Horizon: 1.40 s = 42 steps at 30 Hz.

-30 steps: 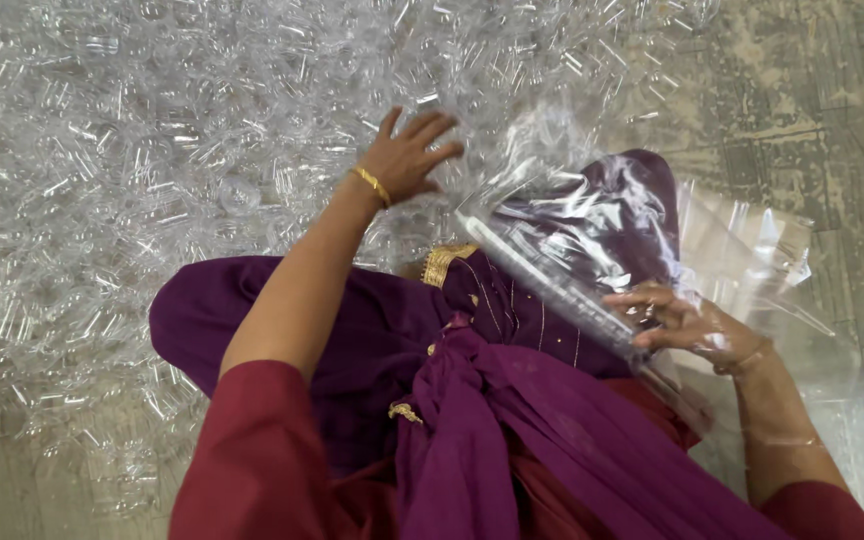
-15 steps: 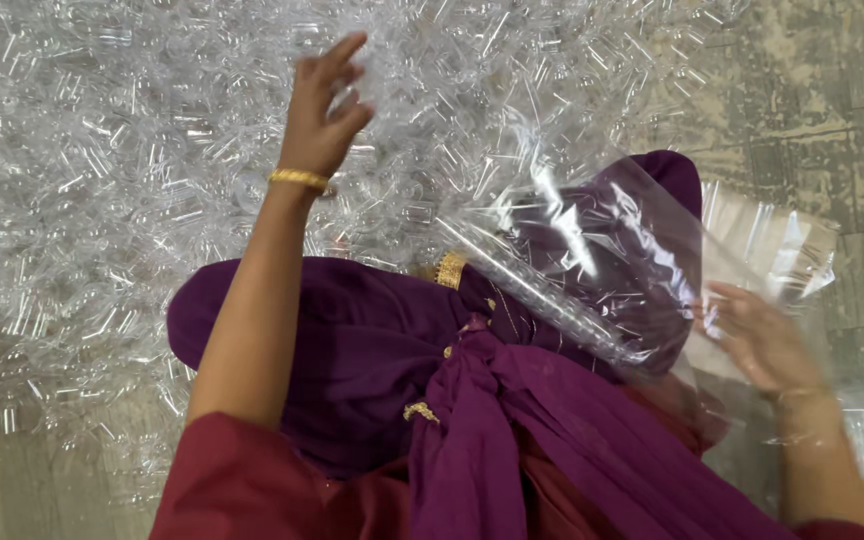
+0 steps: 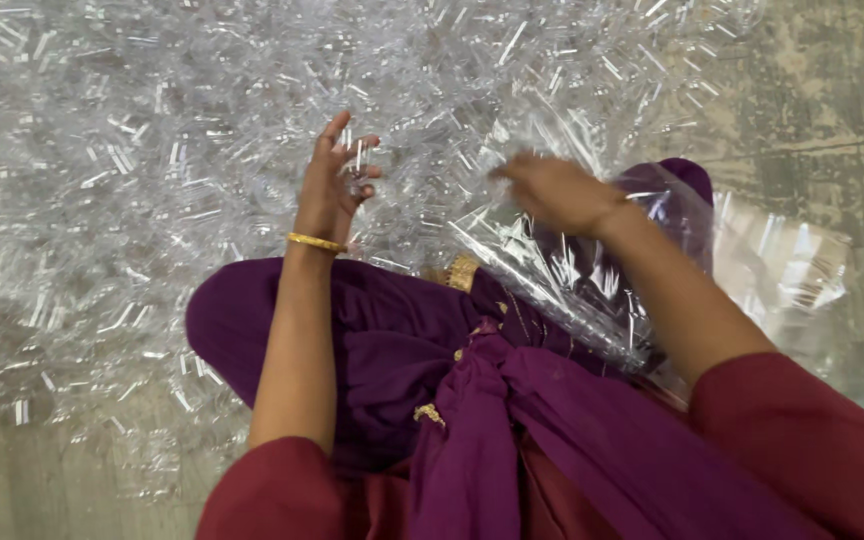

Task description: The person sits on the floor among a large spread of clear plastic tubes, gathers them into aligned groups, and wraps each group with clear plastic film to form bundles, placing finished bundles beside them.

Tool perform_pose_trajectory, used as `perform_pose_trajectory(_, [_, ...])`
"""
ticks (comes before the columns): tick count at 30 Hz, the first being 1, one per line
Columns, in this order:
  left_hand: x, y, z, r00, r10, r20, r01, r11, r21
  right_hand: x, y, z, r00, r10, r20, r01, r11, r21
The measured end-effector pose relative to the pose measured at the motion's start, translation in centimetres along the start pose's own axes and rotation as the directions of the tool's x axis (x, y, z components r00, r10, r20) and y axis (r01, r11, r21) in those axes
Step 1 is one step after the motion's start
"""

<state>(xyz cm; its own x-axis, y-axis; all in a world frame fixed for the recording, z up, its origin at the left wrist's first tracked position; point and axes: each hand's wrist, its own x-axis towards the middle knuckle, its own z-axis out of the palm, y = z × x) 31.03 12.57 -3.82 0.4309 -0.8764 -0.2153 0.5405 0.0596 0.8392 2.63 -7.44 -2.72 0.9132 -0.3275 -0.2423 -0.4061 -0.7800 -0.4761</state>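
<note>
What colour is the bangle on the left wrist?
Gold. The bangle sits just below the left hand; it shows clearly in the head view.

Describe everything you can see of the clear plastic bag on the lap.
The clear plastic bag is thin, glossy, crinkled film, see-through enough to show purple cloth beneath. It lies slumped across the lap, mouth toward the heap of small clear plastic tubes on the floor. The right hand, blurred, is over its upper edge; contact is unclear. The left hand is apart from it, holding a few tubes.
</note>
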Motion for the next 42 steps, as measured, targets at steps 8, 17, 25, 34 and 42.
perform_pose_trajectory(8, [-2.1,-0.3,0.0,0.997,0.007,0.071,-0.013,0.997,0.081,3.5,1.8,8.8,0.939,0.211,0.273,-0.175,0.973,-0.149])
perform_pose_trajectory(17, [2.7,-0.9,-0.8,0.997,-0.065,0.053,0.062,0.997,0.046,8.5,-7.2,3.2,0.950,-0.068,-0.306,0.041,0.995,-0.093])
perform_pose_trajectory(25, [3.0,-2.0,-1.8,0.988,-0.121,0.098,0.100,0.975,0.197,10.0,-4.4,2.9,0.903,0.001,-0.430,-0.082,0.982,-0.171])
perform_pose_trajectory(34, [2.7,-2.4,0.0,0.916,-0.258,0.307,0.096,0.884,0.457,8.3,-3.4,4.0,0.979,0.160,0.126,-0.170,0.299,0.939])
perform_pose_trajectory(42, [3.0,-2.1,-0.8,0.932,-0.260,0.253,0.217,0.958,0.186,12.5,-2.2,3.9,0.741,-0.061,-0.668,-0.088,0.978,-0.187])
